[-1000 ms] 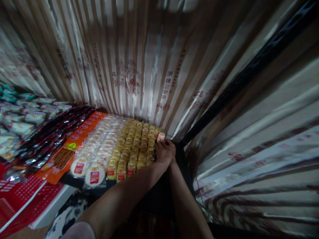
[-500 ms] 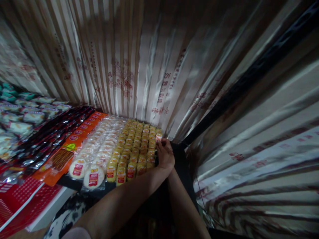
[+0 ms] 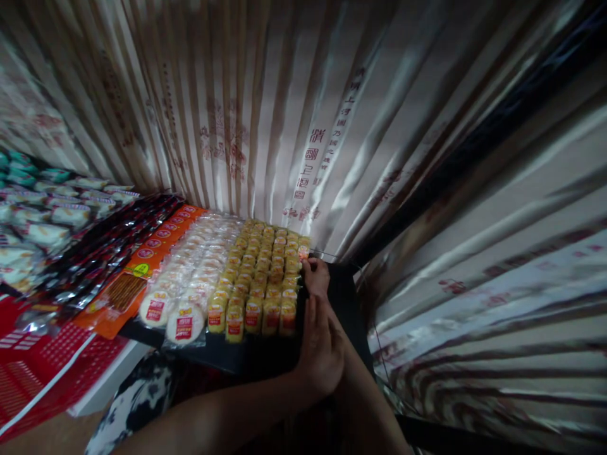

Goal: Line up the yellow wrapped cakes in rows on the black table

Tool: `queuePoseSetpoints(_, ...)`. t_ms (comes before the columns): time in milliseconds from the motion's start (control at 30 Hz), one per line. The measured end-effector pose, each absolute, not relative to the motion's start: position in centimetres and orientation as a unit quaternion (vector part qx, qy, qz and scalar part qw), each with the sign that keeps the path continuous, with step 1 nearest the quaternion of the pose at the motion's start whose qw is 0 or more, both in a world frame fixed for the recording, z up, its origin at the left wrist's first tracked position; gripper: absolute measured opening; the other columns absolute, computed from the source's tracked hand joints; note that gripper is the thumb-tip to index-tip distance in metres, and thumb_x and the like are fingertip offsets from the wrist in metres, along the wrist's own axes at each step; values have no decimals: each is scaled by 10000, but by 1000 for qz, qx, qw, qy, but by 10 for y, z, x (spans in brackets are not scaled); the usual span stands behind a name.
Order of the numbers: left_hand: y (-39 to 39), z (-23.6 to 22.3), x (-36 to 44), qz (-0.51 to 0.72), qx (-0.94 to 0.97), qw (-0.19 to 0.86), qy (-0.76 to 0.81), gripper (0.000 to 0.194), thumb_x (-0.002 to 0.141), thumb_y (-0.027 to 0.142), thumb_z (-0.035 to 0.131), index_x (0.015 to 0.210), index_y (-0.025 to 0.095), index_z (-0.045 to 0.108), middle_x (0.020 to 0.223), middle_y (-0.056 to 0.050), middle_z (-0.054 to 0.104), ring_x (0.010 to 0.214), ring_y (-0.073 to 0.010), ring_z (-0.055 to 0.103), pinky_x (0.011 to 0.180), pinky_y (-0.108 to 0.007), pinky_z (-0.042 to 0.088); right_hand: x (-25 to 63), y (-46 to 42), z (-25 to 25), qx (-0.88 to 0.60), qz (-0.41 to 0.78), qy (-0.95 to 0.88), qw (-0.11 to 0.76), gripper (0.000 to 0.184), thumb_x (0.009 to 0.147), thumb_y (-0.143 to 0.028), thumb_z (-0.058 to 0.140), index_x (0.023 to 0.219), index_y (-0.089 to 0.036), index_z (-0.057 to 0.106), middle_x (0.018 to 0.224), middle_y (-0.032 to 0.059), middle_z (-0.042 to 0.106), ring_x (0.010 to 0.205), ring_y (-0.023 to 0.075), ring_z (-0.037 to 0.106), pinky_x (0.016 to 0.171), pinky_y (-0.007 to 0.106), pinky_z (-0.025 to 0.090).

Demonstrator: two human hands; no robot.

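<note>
Small yellow wrapped snack cakes (image 3: pixel 253 272) stand in tight rows on the black tabletop (image 3: pixel 339 284). At the rear right corner of these rows my right hand (image 3: pixel 317 277) has its fingers bent in against a wrapped snack cake (image 3: pixel 303 253) with a reddish label, seemingly pinching it. My left hand (image 3: pixel 323 351) is nearer to me, beside the front right of the rows and over my right forearm. Its fingers are stretched out and together, pointing away from me, with nothing held.
Left of the yellow rows lie round white crackers (image 3: pixel 184 325) in clear wrappers, then orange packs of sticks (image 3: pixel 147 253), dark shiny packets (image 3: pixel 109 243) and white packets (image 3: pixel 52 234). A red basket (image 3: pixel 42 373) stands at lower left. Printed curtains (image 3: pixel 284 114) and a black pole (image 3: pixel 441 164) border the table.
My left hand has drawn back toward me from beside my right hand, its fingers now straight. My right hand stays at the rear right corner. The view has shifted slightly.
</note>
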State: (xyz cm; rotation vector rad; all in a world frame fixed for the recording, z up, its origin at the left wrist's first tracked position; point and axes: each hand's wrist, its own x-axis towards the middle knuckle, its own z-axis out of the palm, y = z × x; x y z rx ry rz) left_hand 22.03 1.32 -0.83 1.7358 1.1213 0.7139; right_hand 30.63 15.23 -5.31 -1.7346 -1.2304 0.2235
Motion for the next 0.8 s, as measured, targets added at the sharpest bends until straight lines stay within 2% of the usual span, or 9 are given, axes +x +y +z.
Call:
queuePoseSetpoints(167, 1, -14, 203, 335, 751, 382, 423, 556, 922, 270, 248, 1420, 24, 214, 1506, -183, 160, 1402, -229, 131, 1141, -432, 241, 310, 158, -59, -707, 84, -485, 508, 392, 754, -484, 484, 857, -141, 644, 923, 121, 640, 936, 229, 547, 902, 387, 413)
queuePoseSetpoints(300, -4, -19, 180, 298, 826, 263, 400, 508, 907, 199, 274, 1391, 49, 304, 1490, -165, 236, 1400, -254, 144, 1117, -462, 285, 306, 141, -56, -689, 79, -474, 542, 441, 764, -479, 463, 939, -126, 658, 1004, 133, 644, 992, 231, 551, 942, 397, 401)
queuePoseSetpoints(400, -7, -30, 156, 256, 888, 131, 359, 486, 902, 216, 327, 1366, 73, 357, 1481, -134, 275, 1404, -273, 104, 1122, -476, 238, 299, 122, -52, -681, 125, -443, 569, 466, 796, -485, 428, 1003, -135, 655, 1061, 121, 643, 1018, 218, 558, 968, 390, 387)
queuePoseSetpoints(533, -7, -44, 130, 220, 908, -3, 357, 484, 905, 277, 367, 1331, 51, 403, 1464, -149, 309, 1402, -276, 122, 1134, -444, 156, 277, 99, -52, -637, 283, -391, 601, 555, 831, -549, 375, 1145, -153, 605, 1198, 102, 605, 1115, 212, 536, 1000, 376, 367)
queuePoseSetpoints(633, -2, -49, 120, 203, 907, -43, 365, 489, 913, 276, 347, 1352, 63, 376, 1469, -134, 305, 1397, -256, 157, 1139, -425, 121, 257, 94, -56, -599, 346, -369, 620, 618, 837, -602, 337, 1216, -171, 566, 1293, 83, 545, 1205, 204, 475, 1034, 354, 333)
queuePoseSetpoints(800, 7, -52, 114, 207, 906, -70, 364, 498, 910, 253, 343, 1371, 65, 347, 1478, -117, 292, 1397, -239, 163, 1150, -393, 100, 241, 102, -58, -573, 368, -355, 640, 675, 838, -657, 257, 1301, -221, 484, 1337, 56, 504, 1225, 197, 453, 1034, 355, 335)
